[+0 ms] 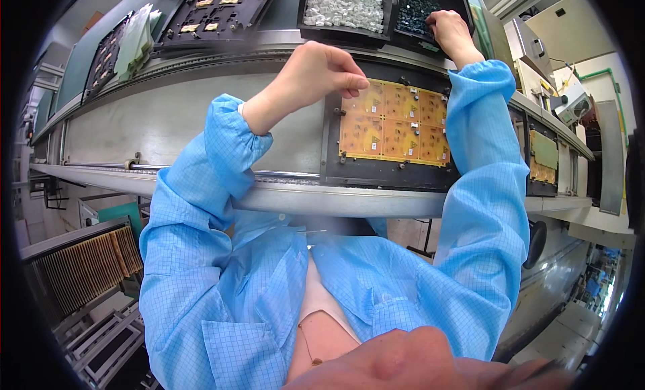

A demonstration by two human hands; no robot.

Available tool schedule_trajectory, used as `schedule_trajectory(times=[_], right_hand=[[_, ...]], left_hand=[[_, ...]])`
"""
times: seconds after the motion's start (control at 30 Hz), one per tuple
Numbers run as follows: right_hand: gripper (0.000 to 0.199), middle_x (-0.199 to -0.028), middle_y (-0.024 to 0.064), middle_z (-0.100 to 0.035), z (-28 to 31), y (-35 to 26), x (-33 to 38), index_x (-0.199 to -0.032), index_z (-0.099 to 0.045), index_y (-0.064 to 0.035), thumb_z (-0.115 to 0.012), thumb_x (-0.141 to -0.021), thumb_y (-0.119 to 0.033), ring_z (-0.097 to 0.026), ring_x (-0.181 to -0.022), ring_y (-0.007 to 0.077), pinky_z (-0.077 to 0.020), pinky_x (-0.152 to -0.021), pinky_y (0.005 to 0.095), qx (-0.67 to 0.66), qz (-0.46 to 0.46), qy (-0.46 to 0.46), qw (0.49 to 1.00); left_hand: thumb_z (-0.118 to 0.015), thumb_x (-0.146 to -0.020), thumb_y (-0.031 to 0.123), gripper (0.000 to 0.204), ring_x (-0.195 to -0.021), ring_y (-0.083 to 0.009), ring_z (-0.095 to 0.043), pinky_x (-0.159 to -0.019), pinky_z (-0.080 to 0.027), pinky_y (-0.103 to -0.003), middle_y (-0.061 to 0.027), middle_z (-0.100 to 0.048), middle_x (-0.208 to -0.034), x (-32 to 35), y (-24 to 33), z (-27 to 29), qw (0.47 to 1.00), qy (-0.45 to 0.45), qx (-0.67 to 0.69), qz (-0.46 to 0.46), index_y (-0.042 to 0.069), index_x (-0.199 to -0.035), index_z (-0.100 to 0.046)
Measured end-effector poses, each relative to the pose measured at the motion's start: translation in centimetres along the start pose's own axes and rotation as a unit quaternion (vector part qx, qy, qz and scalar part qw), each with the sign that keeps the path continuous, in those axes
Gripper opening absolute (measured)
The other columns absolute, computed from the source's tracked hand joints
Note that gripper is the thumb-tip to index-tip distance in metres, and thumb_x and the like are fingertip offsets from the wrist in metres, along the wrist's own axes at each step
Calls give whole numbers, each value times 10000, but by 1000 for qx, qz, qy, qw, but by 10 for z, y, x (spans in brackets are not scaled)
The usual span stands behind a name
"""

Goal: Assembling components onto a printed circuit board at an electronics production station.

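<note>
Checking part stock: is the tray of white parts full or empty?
Full. The tray of white parts is heaped wall to wall, no bare floor visible. The right hand reaches into the dark tray beside it.

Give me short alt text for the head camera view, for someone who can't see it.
A person in a blue smock pinches at the corner of an orange circuit panel with the left hand, while the right hand reaches into a tray of dark parts behind it.

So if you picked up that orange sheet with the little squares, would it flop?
Probably it would bend: the orange circuit panel looks very thin and lies flat in a black carrier, likely for support. It seems light. Its small mounted parts may be delicate.
</note>
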State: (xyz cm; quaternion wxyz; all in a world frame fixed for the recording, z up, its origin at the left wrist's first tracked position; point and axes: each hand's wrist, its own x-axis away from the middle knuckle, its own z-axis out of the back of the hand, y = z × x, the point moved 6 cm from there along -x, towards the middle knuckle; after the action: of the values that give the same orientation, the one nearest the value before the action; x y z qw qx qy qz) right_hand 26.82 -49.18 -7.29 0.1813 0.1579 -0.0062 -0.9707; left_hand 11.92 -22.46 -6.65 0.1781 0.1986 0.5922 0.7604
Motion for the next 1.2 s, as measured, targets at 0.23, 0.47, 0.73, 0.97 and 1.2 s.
schedule_trajectory(times=[0.23, 0.47, 0.73, 0.97, 1.2], right_hand=[[134, -939, 168, -700, 3, -13, -7, -939, -715, -45, -638, -866, -128, -644, -981, 352, -526, -869, 442, 78, 34, -6, 996], [172, -801, 78, -692, 63, -57, 50, -1024, -687, -41, -648, -900, -154, -663, -733, 146, -532, -704, 280, -287, -14, 98, 953], [165, -837, 53, -692, 75, -96, 116, -1011, -690, -13, -653, -922, -147, -645, -749, 116, -517, -708, 260, -414, -51, 88, 905], [172, -842, 37, -691, 64, -97, 130, -1018, -697, -19, -661, -925, -159, -633, -742, 99, -512, -680, 245, -435, -84, 82, 893], [175, -862, 30, -692, 58, -94, 132, -1035, -695, -16, -663, -930, -152, -632, -770, 87, -519, -704, 238, -456, -97, 51, 883]], left_hand=[[-732, -847, 47, 155, -806, -134, -713, -754, -569, -275, -96, -741, -840, -5, -20, 3, 999, -12, -10, -35, -31, -981, -725], [-707, -810, 196, 209, -860, -284, -716, -786, -560, -336, -127, -734, -918, -37, -7, -16, 962, 43, -251, -98, 58, -961, -750], [-735, -784, 196, 128, -866, -286, -672, -774, -533, -403, -82, -691, -895, -53, -17, -32, 908, 64, -397, -119, 91, -849, -768], [-724, -791, 190, 111, -872, -279, -676, -775, -538, -397, -80, -693, -909, -53, -13, -40, 879, 63, -447, -155, 98, -838, -765], [-709, -777, 174, 100, -842, -277, -696, -768, -549, -384, -82, -719, -850, -62, -7, -46, 851, 32, -501, -154, 111, -830, -767]])
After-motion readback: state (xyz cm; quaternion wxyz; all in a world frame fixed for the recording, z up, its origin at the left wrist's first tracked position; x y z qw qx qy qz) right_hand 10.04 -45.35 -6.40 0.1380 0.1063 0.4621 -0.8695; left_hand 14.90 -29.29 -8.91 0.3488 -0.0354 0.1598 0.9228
